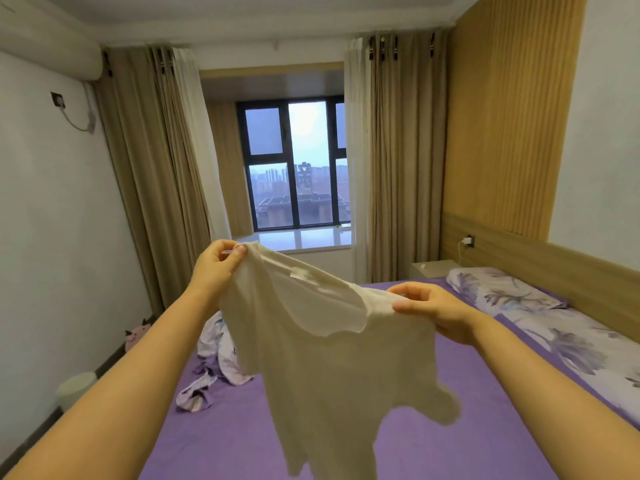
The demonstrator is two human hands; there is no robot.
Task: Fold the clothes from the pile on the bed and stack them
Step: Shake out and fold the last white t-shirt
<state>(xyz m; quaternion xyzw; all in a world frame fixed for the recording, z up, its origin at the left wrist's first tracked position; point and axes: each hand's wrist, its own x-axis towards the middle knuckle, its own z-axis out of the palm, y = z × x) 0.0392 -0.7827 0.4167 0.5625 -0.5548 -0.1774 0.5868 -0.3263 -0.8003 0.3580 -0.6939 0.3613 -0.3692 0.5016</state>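
A cream knit top [332, 375] hangs in the air in front of me, above the purple bed [433, 441]. My left hand [216, 263] pinches one shoulder of it at the upper left. My right hand [438, 311] grips the other shoulder at the neckline, lower and to the right. The garment's neck opening faces me and its body and one short sleeve droop down. A rumpled heap of purple-and-white floral fabric [214, 362] lies on the bed's left side, partly hidden behind the top.
A floral pillow [498, 289] and a floral quilt [571, 344] lie along the wooden headboard [554, 271] on the right. A small nightstand [433, 270] stands in the far corner. A window with tan curtains fills the far wall. A white bin [74, 389] stands on the floor at left.
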